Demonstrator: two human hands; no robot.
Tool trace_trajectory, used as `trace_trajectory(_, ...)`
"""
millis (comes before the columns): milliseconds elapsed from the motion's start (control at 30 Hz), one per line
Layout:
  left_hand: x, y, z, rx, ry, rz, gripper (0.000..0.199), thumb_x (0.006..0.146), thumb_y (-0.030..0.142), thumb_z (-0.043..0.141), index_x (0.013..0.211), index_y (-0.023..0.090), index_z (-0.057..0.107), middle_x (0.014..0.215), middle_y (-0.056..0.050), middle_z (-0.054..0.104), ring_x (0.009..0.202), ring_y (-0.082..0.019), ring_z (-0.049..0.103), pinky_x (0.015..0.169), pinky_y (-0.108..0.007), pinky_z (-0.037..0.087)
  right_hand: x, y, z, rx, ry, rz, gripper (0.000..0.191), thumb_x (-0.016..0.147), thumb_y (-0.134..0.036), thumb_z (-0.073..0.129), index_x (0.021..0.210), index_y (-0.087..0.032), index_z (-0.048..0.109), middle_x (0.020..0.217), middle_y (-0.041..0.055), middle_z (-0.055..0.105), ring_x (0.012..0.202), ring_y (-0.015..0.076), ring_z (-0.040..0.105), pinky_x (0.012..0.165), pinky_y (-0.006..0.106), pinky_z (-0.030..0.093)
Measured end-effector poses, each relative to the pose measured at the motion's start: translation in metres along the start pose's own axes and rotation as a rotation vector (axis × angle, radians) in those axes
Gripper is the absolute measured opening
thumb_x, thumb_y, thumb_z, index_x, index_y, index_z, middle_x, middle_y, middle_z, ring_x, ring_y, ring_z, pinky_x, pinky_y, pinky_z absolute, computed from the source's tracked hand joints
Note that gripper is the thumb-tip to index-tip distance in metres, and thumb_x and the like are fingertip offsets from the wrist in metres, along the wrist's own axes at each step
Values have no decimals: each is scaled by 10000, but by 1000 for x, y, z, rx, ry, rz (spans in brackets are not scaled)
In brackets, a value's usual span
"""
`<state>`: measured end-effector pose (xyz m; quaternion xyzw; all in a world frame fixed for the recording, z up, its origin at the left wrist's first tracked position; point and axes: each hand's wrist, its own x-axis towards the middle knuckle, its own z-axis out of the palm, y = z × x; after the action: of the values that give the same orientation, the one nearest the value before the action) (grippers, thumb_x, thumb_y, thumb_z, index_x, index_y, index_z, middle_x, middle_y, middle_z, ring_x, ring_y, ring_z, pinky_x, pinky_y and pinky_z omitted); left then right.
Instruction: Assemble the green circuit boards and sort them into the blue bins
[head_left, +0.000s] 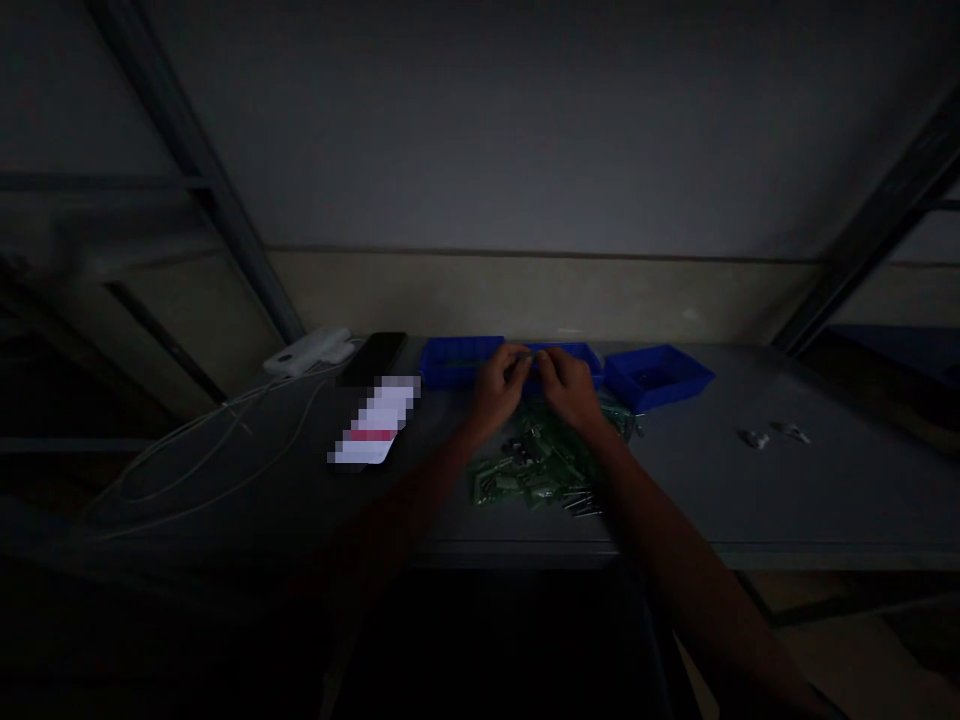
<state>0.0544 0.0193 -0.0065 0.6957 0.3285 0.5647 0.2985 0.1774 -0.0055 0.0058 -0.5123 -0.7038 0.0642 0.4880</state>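
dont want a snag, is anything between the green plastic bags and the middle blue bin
Yes, the left hand and right hand are in the way, fingertips close together in front of the middle blue bin. Nothing else visible separates it from the green plastic bags.

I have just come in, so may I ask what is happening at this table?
A person holds the left hand and right hand close together by the middle blue bin. The fingers seem to pinch something too small to identify. Below lies a pile of small green bags. A lit phone rests to the left.
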Motion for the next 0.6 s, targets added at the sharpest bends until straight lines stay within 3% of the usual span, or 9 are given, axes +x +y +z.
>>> trace_trajectory(133,2,0,-1,61,55,-26,190,846,318,469,795,164,569,729,-16,609,705,-127,562,635,-229,429,-1,-1,0,68,19,-24,289,831,-359,459,1037,-170,531,666,3,601,571,141,536,564,240,386)
trace_trajectory(367,4,0,-5,72,49,-92,367,863,412,414,616,161,518,544,14,527,534,-101,510,538,-222,386,0,-1,1,34,-10,-39,225,835,-331,447,932,-171,573,682,24,620,598,148,552,579,240,381)
trace_trajectory(467,4,-1,-6,25,38,-75,300,869,398,413,769,164,572,618,4,582,606,-113,560,594,-228,426,1,0,1,1,29,-1,242,853,-350,417,848,-178,588,700,35,628,630,158,563,591,245,379)
trace_trajectory(600,4,-4,-8,-11,-2,7,236,809,305,540,1011,185,559,856,-35,650,827,-147,612,721,-246,456,1,1,-1,-12,54,47,273,864,-351,391,786,-179,588,695,38,627,629,163,563,580,249,367)
